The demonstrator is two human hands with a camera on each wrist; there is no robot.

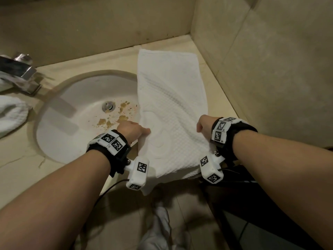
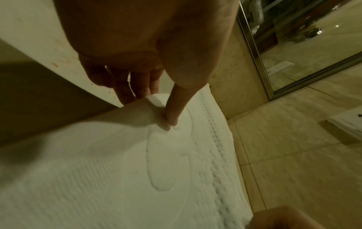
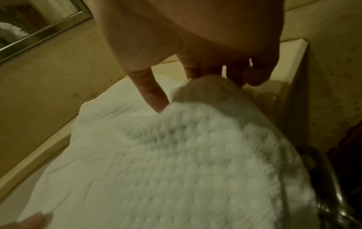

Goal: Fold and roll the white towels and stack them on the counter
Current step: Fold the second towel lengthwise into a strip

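Observation:
A white waffle-weave towel (image 1: 171, 105) lies lengthwise on the beige counter (image 1: 212, 73), its left side over the sink and its near end hanging past the counter edge. My left hand (image 1: 133, 130) pinches the towel's left edge (image 2: 156, 106), thumb on top and fingers underneath. My right hand (image 1: 202, 124) pinches the right edge, where the cloth (image 3: 205, 86) bunches up between thumb and fingers. Both hands hold the near part of the towel slightly raised.
A white sink basin (image 1: 72, 123) with brown stains near its drain (image 1: 108, 106) lies to the left. A chrome faucet (image 1: 19, 73) and another white towel (image 1: 10, 114) sit at far left. Tiled walls (image 1: 270, 69) close the corner behind and at right. More white cloth (image 1: 158, 231) lies on the floor below.

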